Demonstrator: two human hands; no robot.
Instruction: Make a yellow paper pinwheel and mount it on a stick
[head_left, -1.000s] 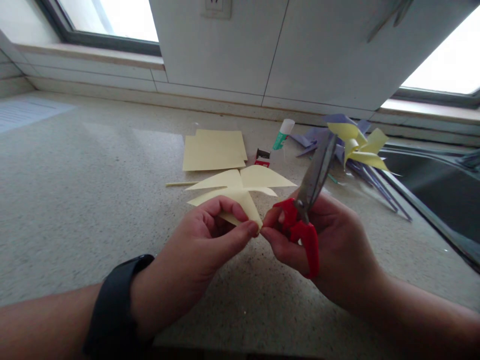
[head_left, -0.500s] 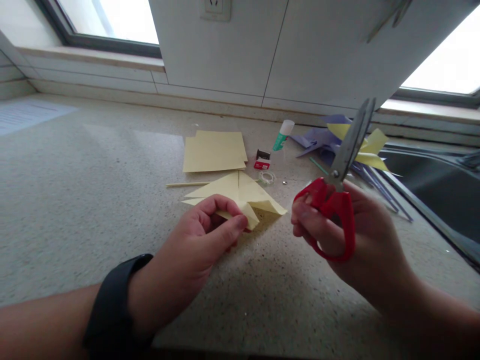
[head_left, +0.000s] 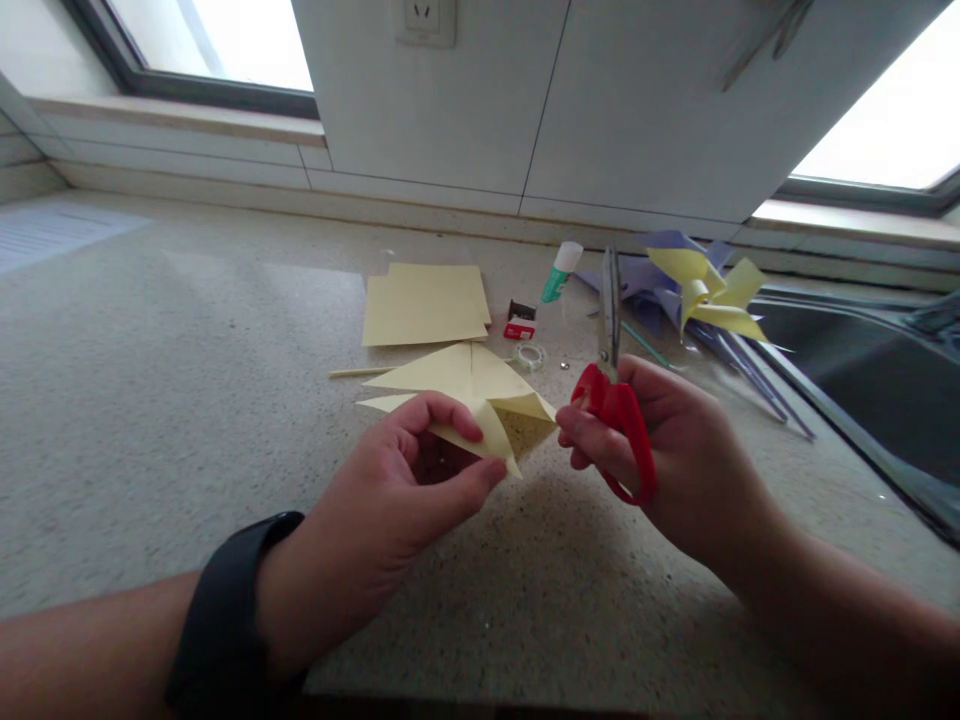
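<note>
My left hand [head_left: 405, 480] pinches the near corner of a pale yellow cut and folded paper [head_left: 469, 385] that rests on the speckled countertop [head_left: 150, 380]. A black band sits on that wrist. My right hand [head_left: 675, 450] grips red-handled scissors [head_left: 615, 400], their blades closed and pointing up and away. Its fingertips touch the right corner of the same paper.
Beyond lie flat yellow sheets [head_left: 427, 303], a thin wooden stick [head_left: 360, 372], a small red and black box [head_left: 521, 320], a glue stick [head_left: 561, 270], a tape ring [head_left: 532, 355], and yellow and purple paper pinwheels [head_left: 705, 290]. A sink [head_left: 862, 380] lies at right.
My right hand swung the scissors out to the right, then came back toward the paper with the blades now upright. The left hand kept its pinch and lifted the paper's corner slightly.
</note>
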